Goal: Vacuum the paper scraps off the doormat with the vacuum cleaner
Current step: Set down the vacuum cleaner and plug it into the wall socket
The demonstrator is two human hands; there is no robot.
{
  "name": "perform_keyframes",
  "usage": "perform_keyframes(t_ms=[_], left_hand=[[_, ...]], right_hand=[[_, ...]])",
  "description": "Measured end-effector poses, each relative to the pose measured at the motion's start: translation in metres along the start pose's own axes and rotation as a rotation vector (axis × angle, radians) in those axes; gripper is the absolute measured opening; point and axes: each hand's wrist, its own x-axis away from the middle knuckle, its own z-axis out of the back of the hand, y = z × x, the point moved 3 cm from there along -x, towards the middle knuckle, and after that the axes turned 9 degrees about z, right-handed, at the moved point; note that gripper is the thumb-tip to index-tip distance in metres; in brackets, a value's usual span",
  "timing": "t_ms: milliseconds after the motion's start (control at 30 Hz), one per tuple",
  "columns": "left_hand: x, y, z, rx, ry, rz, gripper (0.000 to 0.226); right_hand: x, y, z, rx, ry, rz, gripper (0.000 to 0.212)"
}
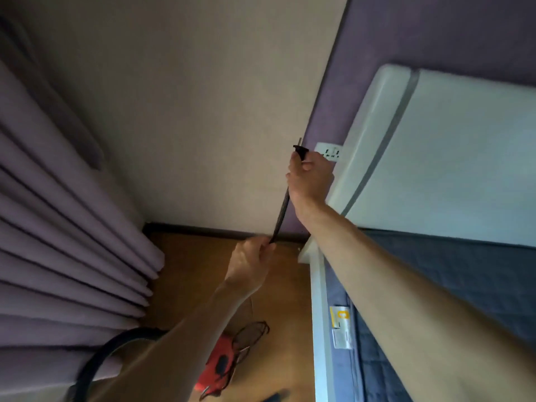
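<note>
Since I'm only at the plugging-in step, right hand (310,181) pinches the plug (300,150) just beside the socket (330,152) at 1 o'clock, left hand (249,265) grips the cord (281,213); vacuum cleaner (217,364) sits at 6 o'clock, doormat unseen. Next I'd line it up and push in

Headboard (435,155) crowded the wall socket (329,152) from the right; bare wall (188,111) lay open leftward to the curtain (58,213).
</note>
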Motion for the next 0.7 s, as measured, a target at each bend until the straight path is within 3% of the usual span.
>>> perform_keyframes(t_ms=[233,333,467,700], left_hand=[[0.006,0.097,0.024,-0.011,-0.052,-0.129,0.010],[0.007,0.122,0.029,-0.004,-0.035,-0.126,0.008],[0.007,0.140,0.035,0.007,-0.043,-0.107,0.010],[-0.009,0.140,0.039,0.116,-0.096,-0.077,0.010]], right_hand=[[-0.046,-0.086,0.058,0.108,0.062,0.161,0.048],[-0.055,-0.104,0.069,0.152,0.072,0.204,0.042],[-0.063,-0.116,0.074,0.177,0.044,0.230,0.016],[-0.076,-0.115,0.073,0.195,0.078,0.204,0.013]])
